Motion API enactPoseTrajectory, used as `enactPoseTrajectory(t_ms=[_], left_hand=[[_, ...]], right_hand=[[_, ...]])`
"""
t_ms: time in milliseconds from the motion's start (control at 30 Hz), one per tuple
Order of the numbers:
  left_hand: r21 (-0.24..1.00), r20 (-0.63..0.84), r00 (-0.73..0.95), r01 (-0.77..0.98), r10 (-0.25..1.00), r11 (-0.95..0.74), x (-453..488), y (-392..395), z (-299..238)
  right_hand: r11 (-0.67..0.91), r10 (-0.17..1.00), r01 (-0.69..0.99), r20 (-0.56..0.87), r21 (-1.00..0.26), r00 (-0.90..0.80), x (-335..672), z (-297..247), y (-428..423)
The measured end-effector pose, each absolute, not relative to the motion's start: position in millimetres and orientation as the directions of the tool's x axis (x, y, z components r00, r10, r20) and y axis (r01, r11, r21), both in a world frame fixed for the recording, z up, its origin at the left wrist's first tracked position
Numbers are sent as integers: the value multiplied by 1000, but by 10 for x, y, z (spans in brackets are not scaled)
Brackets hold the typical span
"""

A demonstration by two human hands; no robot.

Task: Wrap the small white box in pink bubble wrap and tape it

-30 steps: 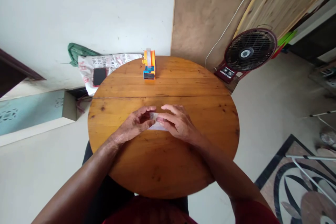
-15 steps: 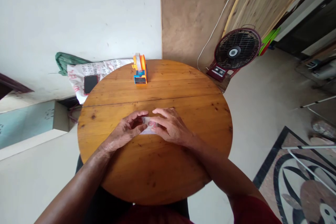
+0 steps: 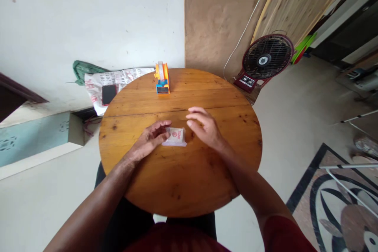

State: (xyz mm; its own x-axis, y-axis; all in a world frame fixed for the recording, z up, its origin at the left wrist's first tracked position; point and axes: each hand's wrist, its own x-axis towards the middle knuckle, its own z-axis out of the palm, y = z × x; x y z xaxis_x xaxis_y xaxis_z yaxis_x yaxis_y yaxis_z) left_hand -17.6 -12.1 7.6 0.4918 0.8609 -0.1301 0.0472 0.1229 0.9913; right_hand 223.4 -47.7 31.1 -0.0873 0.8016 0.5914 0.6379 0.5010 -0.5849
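A small white packet with a red round mark lies flat on the round wooden table. My left hand rests on the table with its fingertips curled against the packet's left edge. My right hand hovers just right of the packet, lifted off it, fingers spread and holding nothing. An orange and blue tape dispenser stands at the table's far edge.
A red floor fan stands at the right behind the table. A printed white sack with a black phone on it lies at the far left. A patterned rug and a white rack are at the right.
My right hand has lifted off the packet and moved right, uncovering its red mark. My left hand stays at the packet's left edge.
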Motion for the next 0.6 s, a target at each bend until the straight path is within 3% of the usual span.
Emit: enactPoseTrajectory(t_ms=[100, 200, 300, 433, 533, 600], left_hand=[[996, -86, 360, 5, 929, 90, -164, -61, 15], [997, -15, 213, -71, 977, 30, -149, 45, -91], [994, -6, 153, -107, 988, 23, -130, 130, -159], [990, 25, 169, -144, 985, -1, -95, 150, -154], [984, 36, 164, -176, 986, -7, -81, 154, -158], [981, 50, 153, -190, 987, -20, -70, 174, -182]], right_hand=[[373, 870, 646, 492, -666, 5, 2410, 440, -432], [213, 955, 746, 295, -631, -24, 2642, 624, -582], [73, 988, 871, 151, -485, 2, 2934, 677, -999], [-293, 933, 940, 162, -172, 320, 3179, 357, -1673], [-386, 909, 920, 138, -72, 393, 3115, 18, -1976], [-409, 888, 912, 211, -44, 408, 3010, -138, -2048]])
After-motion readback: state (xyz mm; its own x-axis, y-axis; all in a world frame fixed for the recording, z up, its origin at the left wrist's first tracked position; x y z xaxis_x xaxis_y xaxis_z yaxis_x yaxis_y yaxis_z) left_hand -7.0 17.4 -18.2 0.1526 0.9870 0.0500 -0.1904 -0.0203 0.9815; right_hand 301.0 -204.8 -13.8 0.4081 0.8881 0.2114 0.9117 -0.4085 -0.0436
